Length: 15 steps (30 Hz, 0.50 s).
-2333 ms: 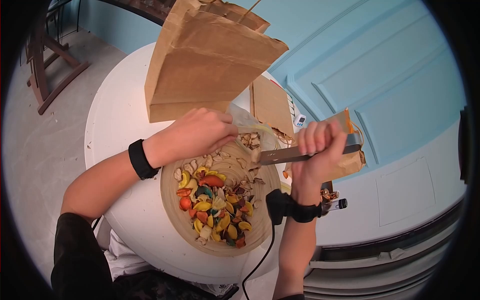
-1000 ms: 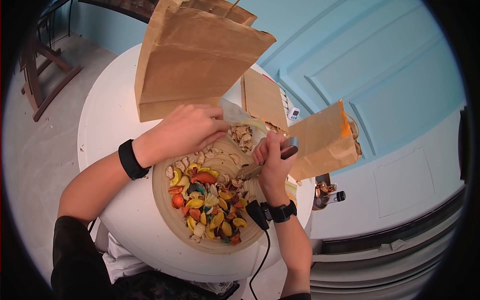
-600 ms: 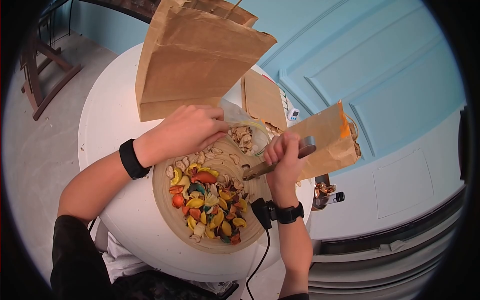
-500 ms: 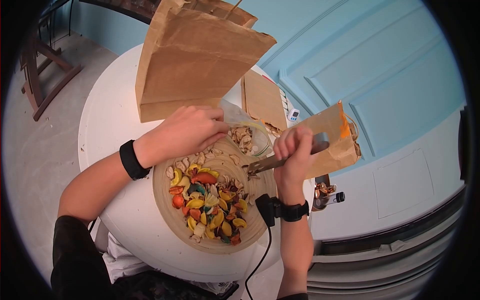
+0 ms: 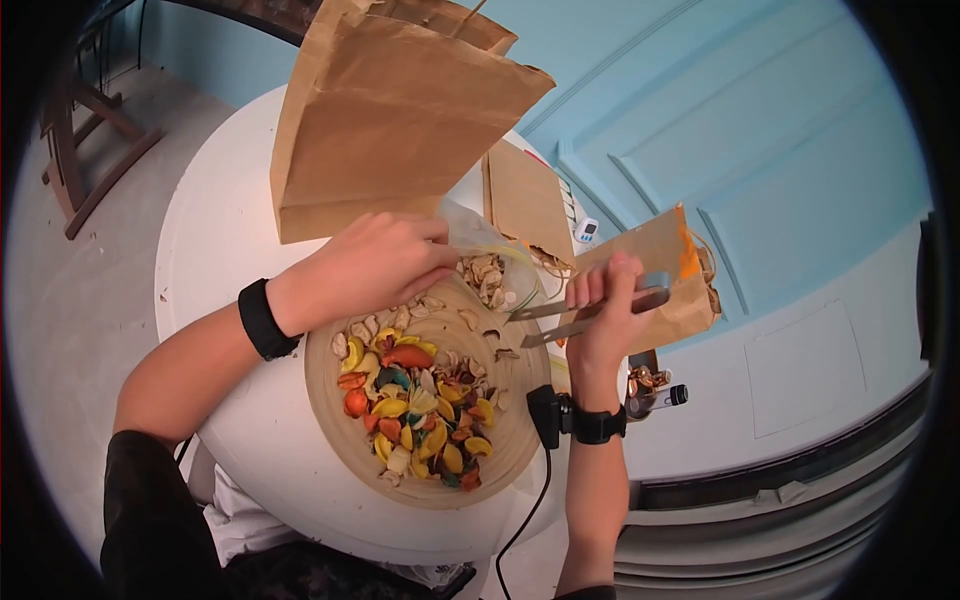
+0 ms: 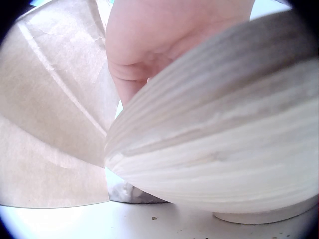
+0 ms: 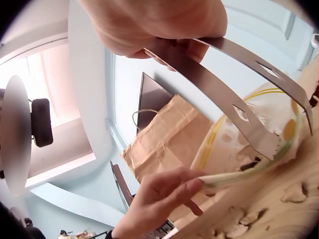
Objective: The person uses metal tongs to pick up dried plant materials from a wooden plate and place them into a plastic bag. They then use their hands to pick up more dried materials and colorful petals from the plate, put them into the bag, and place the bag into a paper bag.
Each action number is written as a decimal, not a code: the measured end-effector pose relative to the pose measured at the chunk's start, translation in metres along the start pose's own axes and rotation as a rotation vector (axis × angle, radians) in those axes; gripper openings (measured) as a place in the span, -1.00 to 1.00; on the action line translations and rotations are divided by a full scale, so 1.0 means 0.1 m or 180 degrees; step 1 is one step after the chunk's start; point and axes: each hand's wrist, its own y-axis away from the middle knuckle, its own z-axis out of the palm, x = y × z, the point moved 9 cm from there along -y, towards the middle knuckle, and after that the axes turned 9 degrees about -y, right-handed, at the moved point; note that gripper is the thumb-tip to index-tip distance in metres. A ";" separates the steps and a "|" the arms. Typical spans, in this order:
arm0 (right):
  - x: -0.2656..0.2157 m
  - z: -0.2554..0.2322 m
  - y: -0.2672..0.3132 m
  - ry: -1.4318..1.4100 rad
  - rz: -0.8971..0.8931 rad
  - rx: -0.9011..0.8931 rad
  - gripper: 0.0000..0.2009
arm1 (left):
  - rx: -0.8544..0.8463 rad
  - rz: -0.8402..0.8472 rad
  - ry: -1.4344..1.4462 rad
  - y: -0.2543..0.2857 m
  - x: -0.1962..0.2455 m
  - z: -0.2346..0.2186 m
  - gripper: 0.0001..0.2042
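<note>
My right hand (image 5: 608, 310) grips metal tongs (image 7: 214, 89) by their upper part. Their two prongs stand apart with nothing between the tips, over the right rim of the bowl beside the bag's mouth. With thumb and fingers, my left hand (image 7: 162, 199) pinches the edge of a clear zip bag (image 5: 490, 236), which leans open at the bowl's far rim. Pale dried slices (image 5: 484, 274) lie in the bag. A ribbed wooden bowl (image 5: 518, 440) holds yellow, orange and green dried potpourri pieces (image 5: 432, 442), with loose pale slices along its far side.
A tall brown paper bag (image 5: 400, 130) stands behind my left hand on the round white table (image 5: 225, 230). Another paper bag (image 5: 650, 270) is beyond my right hand. A cardboard piece (image 5: 525, 198), a small white timer (image 5: 587, 229) and a dark-capped bottle (image 5: 668, 396) are also near.
The tongs held a pale piece near the zip bag, then dipped into the bowl. They have since lifted to the right and now show their prongs spread. The left hand keeps its hold.
</note>
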 end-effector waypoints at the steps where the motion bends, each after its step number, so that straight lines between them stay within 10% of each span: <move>1: 0.05 -0.03 0.05 0.0100 0.0038 0.0020 -0.68 | 0.0008 0.0006 0.0001 0.00 0.00 0.01 -0.85; 15: 0.43 0.02 0.19 0.1187 -0.0140 -0.0316 -0.72 | 0.0208 0.0108 0.0036 0.00 0.00 0.02 -0.88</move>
